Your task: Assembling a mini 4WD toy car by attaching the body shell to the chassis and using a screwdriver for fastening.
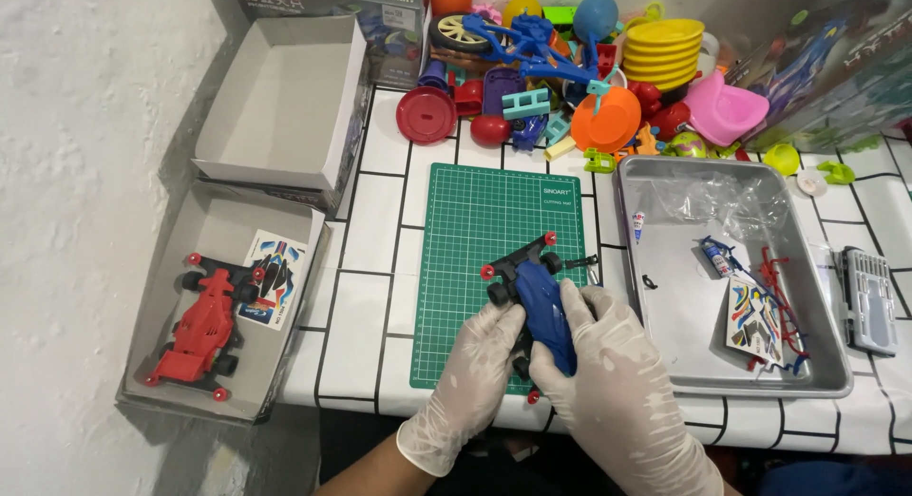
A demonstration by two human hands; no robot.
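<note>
Single head view: you look steeply down and forward over the desk [380, 230], close range. Your grip on the blue toy car [541, 301] sits low-centre; far desk edge lies beyond it. No second view overlaps.

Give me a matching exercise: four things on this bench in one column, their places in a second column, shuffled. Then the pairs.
1. blue toy car
2. red toy car
3. sticker sheet
4. yellow plates

A. in the metal tray
B. stacked among the toy pile
C. in the cardboard box
D. held over the green mat

Pairs: 1-D, 2-C, 3-A, 4-B
</note>
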